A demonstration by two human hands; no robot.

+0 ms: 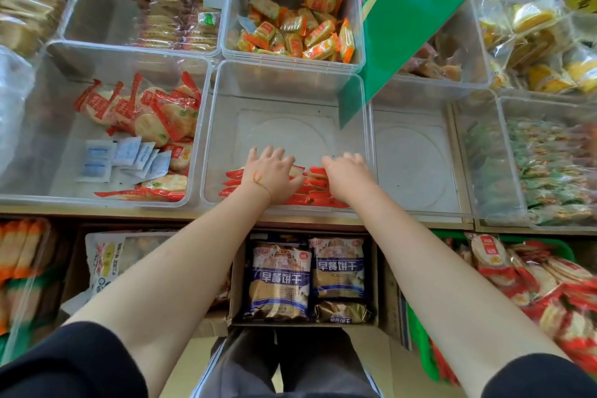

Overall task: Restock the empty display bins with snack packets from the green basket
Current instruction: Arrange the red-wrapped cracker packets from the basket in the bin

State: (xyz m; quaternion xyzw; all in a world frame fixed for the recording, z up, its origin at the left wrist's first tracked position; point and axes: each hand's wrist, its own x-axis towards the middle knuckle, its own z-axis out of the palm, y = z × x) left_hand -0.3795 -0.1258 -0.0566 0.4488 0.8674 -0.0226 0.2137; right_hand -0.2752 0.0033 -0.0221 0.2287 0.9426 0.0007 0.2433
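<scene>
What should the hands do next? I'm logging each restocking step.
Probably let go and reach back to the green basket for more. Both the left hand and right hand rest on red packets lying at the near wall of the middle bin, which is otherwise bare.

A snack shop. Clear plastic display bins point(206, 126) sit in rows on a shelf, holding loose wrapped snack packets point(300, 26). Below stand a cardboard box of biscuit bags point(307, 278) and a green basket point(420, 342).
</scene>
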